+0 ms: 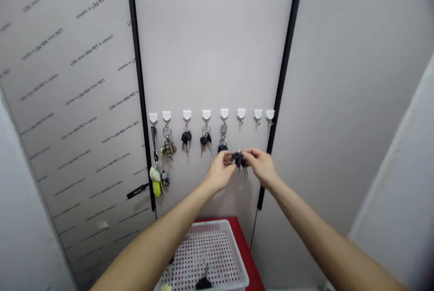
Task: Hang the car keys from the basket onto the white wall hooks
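Note:
Between my two hands is a bunch of black-headed keys (239, 160), with the metal blades pointing down. My left hand (221, 171) pinches its left side, and my right hand (260, 164) pinches its right side near the top. Both are in front of the panel, below a row of white hooks. Just above my left hand, a bunch with a clip and ring (223, 135) hangs on a hook, its lower end partly hidden by the fingers. Above the held keys, a white hook (241, 114) has nothing hanging on it.
More hooks to the left carry key bunches (186, 137), brass-coloured keys (168, 148) and a keychain with a yellow-green charm (157, 188). Two bare hooks (257, 115) are at the right. Below, a white perforated basket (241, 264) holding keys (204, 282) stands on a red surface (252, 273).

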Tool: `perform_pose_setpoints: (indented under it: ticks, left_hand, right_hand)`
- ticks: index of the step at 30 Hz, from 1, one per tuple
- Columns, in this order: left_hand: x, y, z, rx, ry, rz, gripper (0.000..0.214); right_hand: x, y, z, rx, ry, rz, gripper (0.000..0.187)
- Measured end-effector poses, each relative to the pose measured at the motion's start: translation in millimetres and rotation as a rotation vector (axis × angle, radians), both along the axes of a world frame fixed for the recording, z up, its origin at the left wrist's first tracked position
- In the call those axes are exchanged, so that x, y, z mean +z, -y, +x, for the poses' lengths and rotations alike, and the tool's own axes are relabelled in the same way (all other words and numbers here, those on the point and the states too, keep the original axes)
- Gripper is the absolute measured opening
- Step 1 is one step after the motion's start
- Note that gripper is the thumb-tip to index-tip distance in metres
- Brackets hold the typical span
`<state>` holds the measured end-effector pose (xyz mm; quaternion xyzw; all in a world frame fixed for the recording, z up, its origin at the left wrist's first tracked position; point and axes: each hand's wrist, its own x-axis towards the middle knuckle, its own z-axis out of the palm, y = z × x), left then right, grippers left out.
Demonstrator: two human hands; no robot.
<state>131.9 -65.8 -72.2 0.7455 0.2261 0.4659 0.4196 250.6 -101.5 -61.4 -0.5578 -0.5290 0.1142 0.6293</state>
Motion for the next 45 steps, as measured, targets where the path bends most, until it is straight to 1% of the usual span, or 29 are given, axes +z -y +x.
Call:
perform_pose_setpoints:
  ticks: [2,4,6,9,11,13,15,16,18,19,20,21,22,23,25,26,28,30,31,33,35,37,39,42,44,45]
  left_hand:
    - [20.3,0,7,0.062,-0.030,0.111,0.037]
    - [39.2,0,12,0.134,-0.090,0.199,0.039]
    - [54.6,0,15,0.215,-0.158,0.255,0.040]
    - [68.1,-1,17,0.300,-0.256,0.272,0.040]
    - [70.3,-1,17,0.312,-0.299,0.268,0.038]
    - [66.6,1,13,0.309,-0.309,0.280,0.038]
    - [55.3,4,4,0.288,-0.301,0.307,0.038]
    - [46.3,6,-2,0.269,-0.296,0.320,0.038]
    - [21.3,7,-20,0.218,-0.297,0.321,0.037]
    - [5.6,6,-31,0.196,-0.310,0.301,0.035]
    - [-11.6,4,-44,0.184,-0.333,0.266,0.033]
    - [-29.8,2,-57,0.187,-0.367,0.215,0.032]
    - [-48.3,0,-71,0.202,-0.414,0.157,0.030]
    - [-66.4,-3,-86,0.227,-0.472,0.100,0.029]
    - [-99.1,-7,-112,0.281,-0.623,0.026,0.028]
    - [-112.8,-7,-123,0.305,-0.715,0.021,0.028]
    - [-134.4,-5,-140,0.333,-0.916,0.075,0.027]
    - [-149.0,1,-148,0.325,-1.090,0.185,0.024]
    - [-154.1,5,-149,0.313,-1.151,0.245,0.022]
    - [-160.7,12,-148,0.293,-1.220,0.344,0.021]
    - [-163.4,16,-145,0.293,-1.252,0.380,0.022]
    - [-163.7,18,-142,0.284,-1.260,0.359,0.021]
    - [-163.8,20,-141,0.241,-1.251,0.320,0.020]
    - [-167.1,21,-142,0.108,-1.170,0.288,0.024]
    - [-171.1,21,-142,0.069,-1.099,0.257,0.026]
    - [-173.0,21,-142,0.088,-1.072,0.238,0.028]
  right_hand:
    - [30.4,-11,9,-0.079,-0.010,0.050,0.022]
    - [52.9,-21,14,-0.169,0.017,0.087,0.021]
    - [66.7,-30,17,-0.272,0.072,0.098,0.021]
    - [75.1,-41,19,-0.394,0.153,0.064,0.018]
    - [76.4,-45,19,-0.406,0.188,0.025,0.016]
    - [76.1,-46,19,-0.377,0.221,-0.003,0.017]
    - [72.9,-42,20,-0.357,0.247,0.007,0.018]
    - [69.1,-38,20,-0.360,0.251,0.023,0.019]
    - [54.2,-28,18,-0.396,0.251,0.076,0.023]
    - [42.1,-22,16,-0.418,0.255,0.110,0.025]
    - [26.7,-15,12,-0.423,0.270,0.129,0.026]
    - [8.1,-8,6,-0.397,0.298,0.118,0.027]
    - [-13.2,-1,-2,-0.329,0.340,0.076,0.026]
    - [-36.3,5,-11,-0.223,0.386,0.002,0.024]
    - [-83.6,15,-33,0.074,0.471,-0.224,0.021]
    - [-105.6,19,-46,0.196,0.495,-0.317,0.021]
    - [-142.1,21,-72,0.337,0.538,-0.436,0.023]
    - [-166.6,17,-94,0.401,0.593,-0.495,0.024]
    - [-174.8,14,-103,0.417,0.624,-0.510,0.025]
    - [-185.5,8,-117,0.420,0.685,-0.535,0.027]
    - [-191.7,2,-125,0.409,0.737,-0.576,0.028]
    - [-195.2,-1,-129,0.412,0.762,-0.607,0.030]
    - [-196.4,-3,-130,0.409,0.757,-0.596,0.035]
    - [-194.7,-5,-129,0.370,0.786,-0.546,0.041]
    - [-193.3,-6,-129,0.373,0.863,-0.550,0.035]
    - [-193.1,-6,-129,0.382,0.897,-0.568,0.031]
